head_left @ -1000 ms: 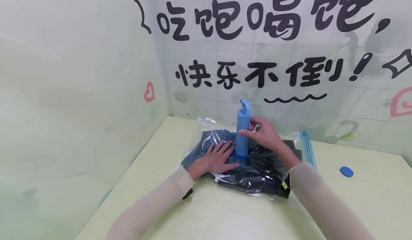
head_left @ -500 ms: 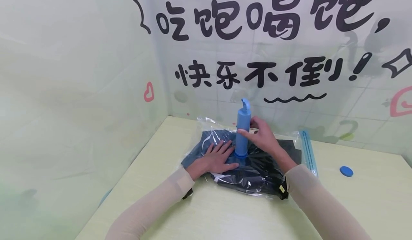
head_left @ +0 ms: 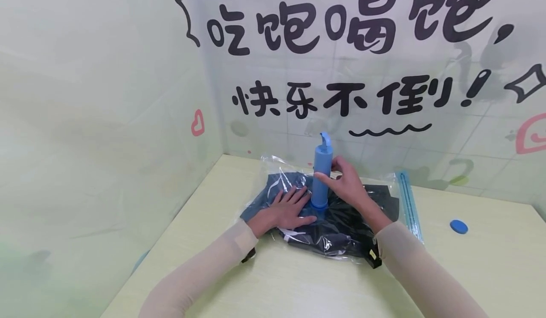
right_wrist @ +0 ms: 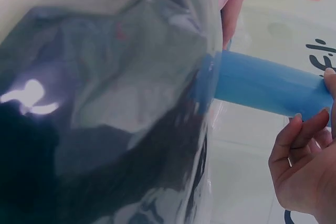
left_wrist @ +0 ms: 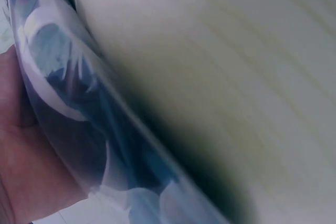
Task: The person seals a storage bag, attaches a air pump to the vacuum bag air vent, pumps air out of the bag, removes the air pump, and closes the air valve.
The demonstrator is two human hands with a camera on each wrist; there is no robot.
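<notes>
A clear plastic storage bag (head_left: 341,232) holds folded dark and blue clothes on the table. Upright on its top stands a blue hand pump (head_left: 323,164) with a hooked handle at its upper end. My right hand (head_left: 349,183) holds the pump's barrel between thumb and fingers, partway up. Spread fingers of my left hand (head_left: 290,212) press on the bag just left of the pump's base. In the left wrist view, the bag's side (left_wrist: 115,145) hides part of that hand. The right wrist view shows the barrel (right_wrist: 268,82) meeting the bag.
A blue round cap (head_left: 459,226) lies on the table (head_left: 307,289) to the right. The bag's blue zip strip (head_left: 409,206) runs along its right end. Printed sheeting (head_left: 264,138) closes off the back and left sides.
My right forearm has shifted slightly left and inward, and the bag's near right corner has moved a little left and toward me. The left hand has stayed in place.
</notes>
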